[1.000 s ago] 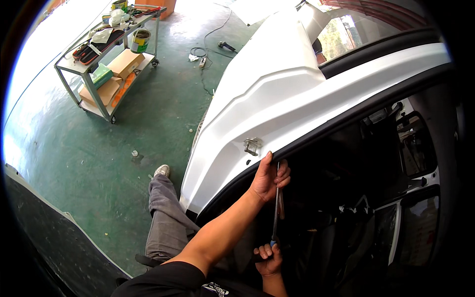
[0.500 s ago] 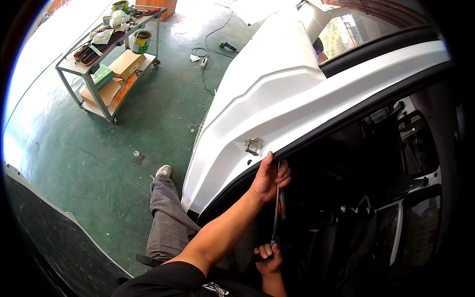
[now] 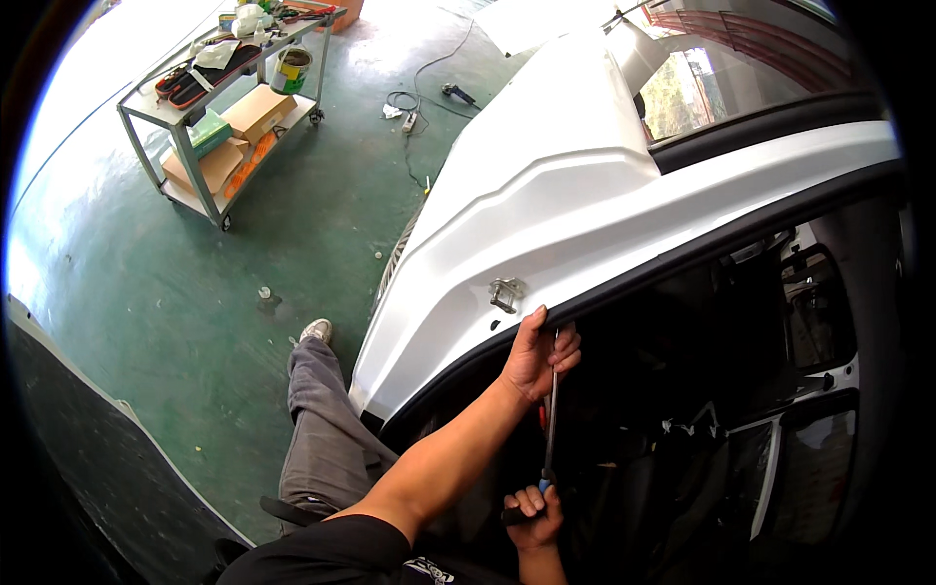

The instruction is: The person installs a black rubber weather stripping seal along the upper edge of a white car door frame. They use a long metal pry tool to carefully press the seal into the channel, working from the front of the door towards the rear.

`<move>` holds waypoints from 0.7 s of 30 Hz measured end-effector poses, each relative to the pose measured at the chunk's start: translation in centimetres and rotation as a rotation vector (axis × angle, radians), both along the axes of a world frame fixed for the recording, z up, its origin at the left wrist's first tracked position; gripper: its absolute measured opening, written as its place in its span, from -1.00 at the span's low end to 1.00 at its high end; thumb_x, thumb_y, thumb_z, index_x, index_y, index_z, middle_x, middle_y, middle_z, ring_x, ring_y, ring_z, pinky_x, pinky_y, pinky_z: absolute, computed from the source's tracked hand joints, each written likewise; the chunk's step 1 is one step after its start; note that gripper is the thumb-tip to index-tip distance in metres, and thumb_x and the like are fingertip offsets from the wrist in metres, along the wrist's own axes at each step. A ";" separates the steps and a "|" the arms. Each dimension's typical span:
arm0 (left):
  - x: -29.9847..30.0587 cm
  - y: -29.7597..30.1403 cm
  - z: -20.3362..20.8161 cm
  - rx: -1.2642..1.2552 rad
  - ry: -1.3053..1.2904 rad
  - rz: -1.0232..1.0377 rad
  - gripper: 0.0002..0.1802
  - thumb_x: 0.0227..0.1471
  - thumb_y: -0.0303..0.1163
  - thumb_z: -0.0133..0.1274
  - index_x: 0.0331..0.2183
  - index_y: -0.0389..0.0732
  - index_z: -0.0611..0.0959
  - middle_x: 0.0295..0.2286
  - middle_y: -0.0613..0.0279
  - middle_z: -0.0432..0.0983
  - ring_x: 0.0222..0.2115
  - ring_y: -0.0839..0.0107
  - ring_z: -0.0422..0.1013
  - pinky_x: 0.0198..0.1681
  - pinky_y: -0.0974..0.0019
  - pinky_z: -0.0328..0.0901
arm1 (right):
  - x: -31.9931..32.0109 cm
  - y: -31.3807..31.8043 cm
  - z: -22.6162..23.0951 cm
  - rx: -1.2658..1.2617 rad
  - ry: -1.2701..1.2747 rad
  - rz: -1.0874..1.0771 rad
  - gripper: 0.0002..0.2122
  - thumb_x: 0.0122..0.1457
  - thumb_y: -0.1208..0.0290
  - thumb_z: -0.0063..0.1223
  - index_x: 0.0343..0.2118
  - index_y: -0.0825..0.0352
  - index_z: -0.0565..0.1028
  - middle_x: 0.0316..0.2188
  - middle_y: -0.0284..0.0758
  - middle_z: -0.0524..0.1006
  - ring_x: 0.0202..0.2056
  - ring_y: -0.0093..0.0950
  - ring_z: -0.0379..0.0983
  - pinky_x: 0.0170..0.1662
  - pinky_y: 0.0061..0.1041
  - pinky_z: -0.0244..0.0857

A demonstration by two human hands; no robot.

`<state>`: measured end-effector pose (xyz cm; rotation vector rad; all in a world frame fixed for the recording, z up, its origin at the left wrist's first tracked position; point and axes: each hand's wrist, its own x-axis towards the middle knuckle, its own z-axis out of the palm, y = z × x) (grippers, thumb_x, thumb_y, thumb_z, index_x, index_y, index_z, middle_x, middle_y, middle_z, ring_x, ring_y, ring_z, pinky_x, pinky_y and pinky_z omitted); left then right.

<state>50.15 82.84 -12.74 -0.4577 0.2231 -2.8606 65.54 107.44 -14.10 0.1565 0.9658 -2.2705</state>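
Black short-sleeved shirt (image 3: 312, 552), grey trousers (image 3: 327, 439), whitish shoe (image 3: 317, 331)

Floor (image 3: 322, 214) glare upper left; cabin (image 3: 653, 375) dark; edges bent.

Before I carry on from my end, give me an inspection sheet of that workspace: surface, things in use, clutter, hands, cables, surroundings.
Surface: green floor, glossy, with a dark patch beside a small pale scrap.
Things in use: long-shafted tool; its far tip cannot be made out. Black seal edges the opening of the white vehicle body.
Clutter: cart with cardboard boxes on its lower shelf and a bucket at its far end.
Hands: right hand grips the tool's handle; left hand has its thumb at the seal, fingers curled by the shaft.
Cables: cable looped on the floor near a power tool.
Surroundings: metal striker on the body; dark vehicle interior at right.
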 end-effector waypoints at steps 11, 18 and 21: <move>-0.6 -0.1 -0.2 0.075 0.072 0.011 -0.45 0.07 0.07 0.19 -0.12 -0.18 0.54 -0.58 0.36 0.26 -0.64 0.59 0.11 -0.59 0.51 0.08 | -0.7 0.1 -1.3 -0.067 -0.012 0.036 -0.72 0.35 0.21 0.02 0.09 0.00 0.51 -0.59 -0.59 0.33 -0.50 -0.64 0.31 -0.11 -0.38 0.28; -0.7 -0.2 0.0 0.061 0.084 0.030 -0.46 0.08 0.09 0.18 -0.14 -0.17 0.53 -0.58 0.37 0.26 -0.64 0.59 0.11 -0.59 0.51 0.08 | -0.9 0.1 -1.0 -0.028 0.043 0.043 -0.72 0.35 0.23 0.02 0.10 -0.02 0.51 -0.59 -0.59 0.32 -0.50 -0.63 0.30 -0.11 -0.38 0.27; -0.5 -0.3 -0.1 0.047 0.086 0.025 -0.46 0.08 0.10 0.18 -0.15 -0.17 0.53 -0.58 0.37 0.25 -0.64 0.60 0.10 -0.59 0.51 0.08 | -0.7 0.0 -1.1 -0.021 0.039 0.037 -0.71 0.35 0.23 0.01 0.11 -0.03 0.51 -0.59 -0.59 0.31 -0.50 -0.63 0.30 -0.11 -0.37 0.27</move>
